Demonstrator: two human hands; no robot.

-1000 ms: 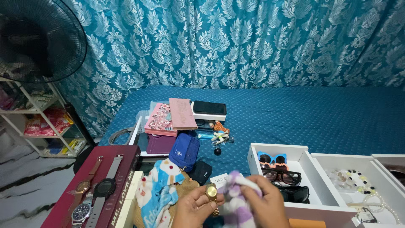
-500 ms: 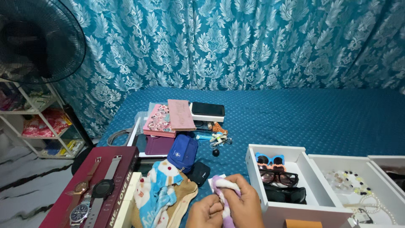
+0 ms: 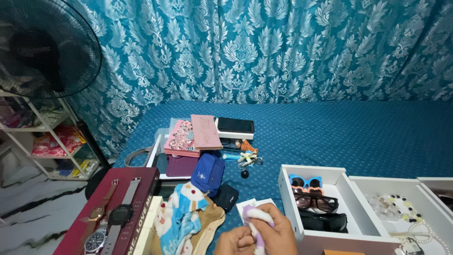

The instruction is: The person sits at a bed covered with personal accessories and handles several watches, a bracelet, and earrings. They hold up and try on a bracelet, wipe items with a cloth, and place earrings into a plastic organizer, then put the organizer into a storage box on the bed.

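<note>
At the bottom edge my left hand (image 3: 234, 243) and my right hand (image 3: 279, 233) are pressed together around a purple-and-white cloth (image 3: 257, 218). My right hand's fingers wrap the cloth from the right, and my left hand closes against it from the left. The gold watch that was in my left hand a second ago is hidden between the hands and the cloth. Just right of my hands stands a white divided tray (image 3: 311, 168) holding blue sunglasses (image 3: 304, 181) and dark glasses (image 3: 315, 201).
A maroon box (image 3: 141, 189) with three watches (image 3: 113, 215) lies at the left. Beside it are a blue-and-white patterned cloth (image 3: 177, 217), a blue pouch (image 3: 207, 172), pink palettes (image 3: 191, 134) and a black phone (image 3: 235, 125). Beads (image 3: 396, 203) fill the right tray. A fan (image 3: 45, 47) stands far left.
The gold watch showed in my left hand a second ago; the cloth and both hands have since closed over it. My hands have sunk lower in view.
</note>
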